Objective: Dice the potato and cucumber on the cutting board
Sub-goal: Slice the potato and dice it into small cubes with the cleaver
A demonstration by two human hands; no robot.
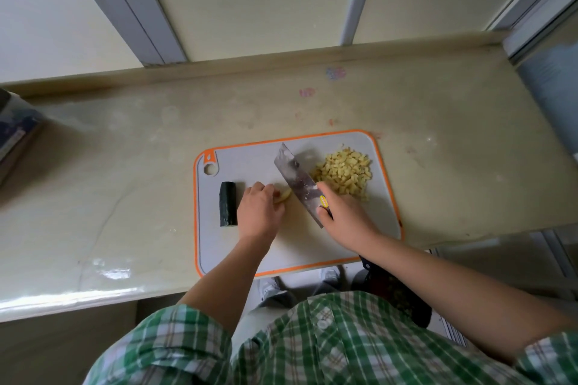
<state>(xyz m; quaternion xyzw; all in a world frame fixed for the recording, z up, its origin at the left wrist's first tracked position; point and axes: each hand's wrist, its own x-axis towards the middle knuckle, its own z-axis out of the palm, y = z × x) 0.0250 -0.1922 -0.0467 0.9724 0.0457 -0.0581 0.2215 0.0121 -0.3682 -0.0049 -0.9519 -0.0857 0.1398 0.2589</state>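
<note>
Head view: you look straight down on a pale, glossy, stone-like counter [125,172] with a raised lip along its far side.
Board: cutting board [250,162] is flat grey with rounded corners, an orange rim and a hang hole at the far-left corner.
Board edge: its near edge sits right at the counter's front edge.
Cleaver: cleaver [297,183] has a broad rectangular steel blade, mottled and dull, set on a slant across mid-board. The dark handle carries a yellow sticker.
Right hand: your right hand [344,216] is wrapped round the cleaver handle, fingers curled tight at the blade's heel.
Left hand: your left hand [259,212] is knuckles up, fingertips curled down and pinning the potato piece [283,196].
Potato piece: small, pale yellow and irregular, mid-board, just left of the blade and mostly hidden under your fingers.
Diced potato: diced potato [347,172] is a loose heap of small pale-yellow cubes on the board's far-right part, right of the blade.
Cucumber: cucumber [228,203] is a short dark-green cylinder, skin on, ends cut flat. It lies uncut on the board's left side, just beside your left hand.
Open room: bare board shows at far left and near your wrists. Wide bare counter lies on both sides of the board.
Other: you wear a green-and-white checked shirt [312,347]. A blurred box [15,134] sits at the counter's far-left edge.
</note>
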